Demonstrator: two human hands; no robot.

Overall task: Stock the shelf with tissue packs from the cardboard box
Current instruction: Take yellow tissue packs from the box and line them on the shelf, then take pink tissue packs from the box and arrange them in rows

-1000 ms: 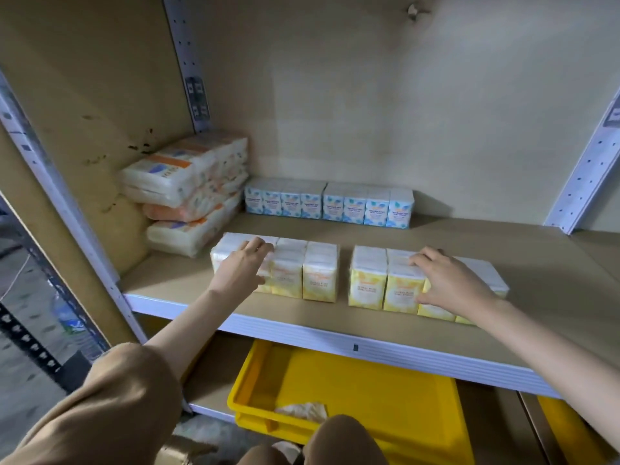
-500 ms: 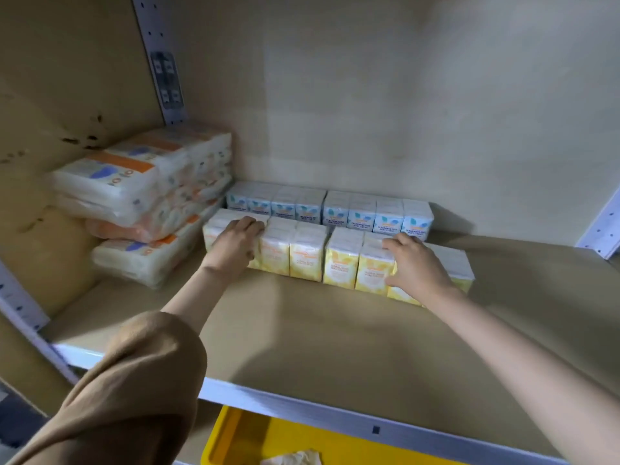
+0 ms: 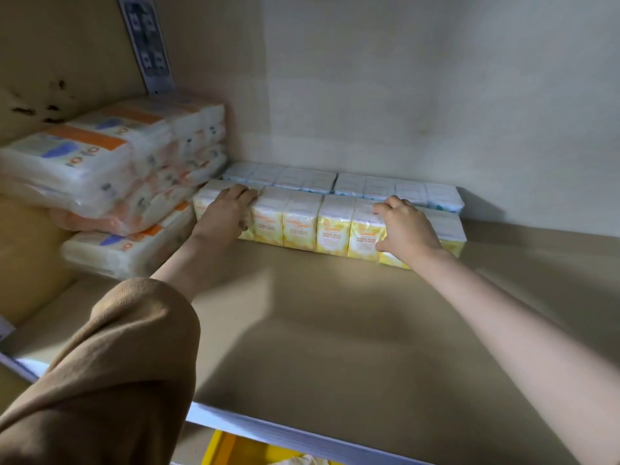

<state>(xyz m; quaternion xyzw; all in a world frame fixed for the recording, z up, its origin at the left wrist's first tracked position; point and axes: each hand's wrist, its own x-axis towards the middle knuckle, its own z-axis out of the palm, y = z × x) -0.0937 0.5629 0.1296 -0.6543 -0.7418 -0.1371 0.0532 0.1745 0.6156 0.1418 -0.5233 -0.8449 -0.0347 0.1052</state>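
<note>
In the head view, the yellow tissue packs (image 3: 302, 226) have moved. A second ago they stood in two groups near the front edge of the shelf (image 3: 335, 347) with a gap between them. Now they form one closed row deep toward the back edge, pressed against the blue tissue packs (image 3: 352, 184) that line the back wall (image 3: 419, 95). The left hand (image 3: 228, 213) lies flat over the left end of the row, fingers straight along the tops, pressing and not clasping. The right hand (image 3: 407, 229) cups the packs near the right end, fingers curled over their top edge and thumb against the front face. I judge this batch to be placed, with only squaring-up left before the hands let go. The cardboard box is out of sight, so how many packs remain cannot be told. At the left rear corner the row's end meets a leaning stack of larger wrapped packs (image 3: 110, 169) beside a perforated metal upright (image 3: 147, 45). The tan shelf board is bare in front of the row. Its pale front lip (image 3: 268, 434) crosses the bottom, with a yellow bin (image 3: 219, 449) showing beneath. A brown sleeve (image 3: 110, 364) fills the lower left.
</note>
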